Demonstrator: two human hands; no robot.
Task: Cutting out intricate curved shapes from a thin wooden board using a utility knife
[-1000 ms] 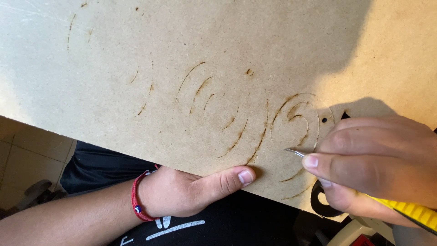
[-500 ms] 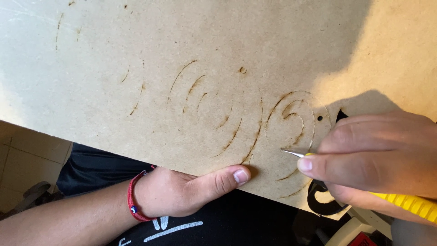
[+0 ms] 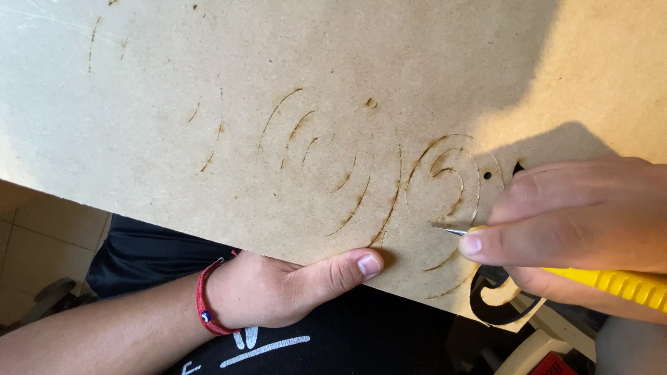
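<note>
A large tan fibreboard sheet (image 3: 292, 83) fills most of the head view, marked with brown burnt curved cut lines (image 3: 326, 167). My left hand (image 3: 278, 288) grips the board's near edge, thumb on top, fingers hidden beneath; a red cord bracelet (image 3: 203, 305) circles the wrist. My right hand (image 3: 577, 222) holds a yellow-handled craft knife (image 3: 618, 281), its thin blade tip (image 3: 445, 227) resting on the board beside a spiral cut (image 3: 445, 177). A curved cut-out hole (image 3: 497, 292) lies under my right hand at the board's corner.
Below the board are my dark shorts and black shirt with white print (image 3: 278, 344). Pale floor tiles (image 3: 42, 243) show at the lower left. White and red objects (image 3: 549, 354) sit at the lower right.
The blade tip has moved slightly left along the board near the spiral cut. My left hand keeps its grip on the edge.
</note>
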